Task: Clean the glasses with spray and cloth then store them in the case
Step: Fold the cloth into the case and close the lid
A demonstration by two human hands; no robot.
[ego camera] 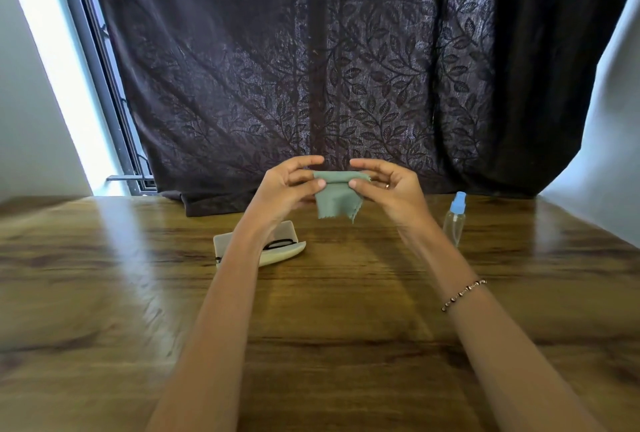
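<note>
A small grey-green cloth (337, 198) with a zigzag edge hangs folded between my two hands above the table. My left hand (289, 186) pinches its left side and my right hand (388, 186) pinches its right side. Below my left forearm an open cream case (287, 251) lies on the table, with black-framed glasses (278, 244) inside it, partly hidden by the arm. A clear spray bottle (454, 220) with a blue cap stands upright to the right of my right hand.
The wooden table (329, 310) stretches toward me. A dark leaf-patterned curtain (311, 68) hangs behind its far edge, with a window frame (104, 85) at the left.
</note>
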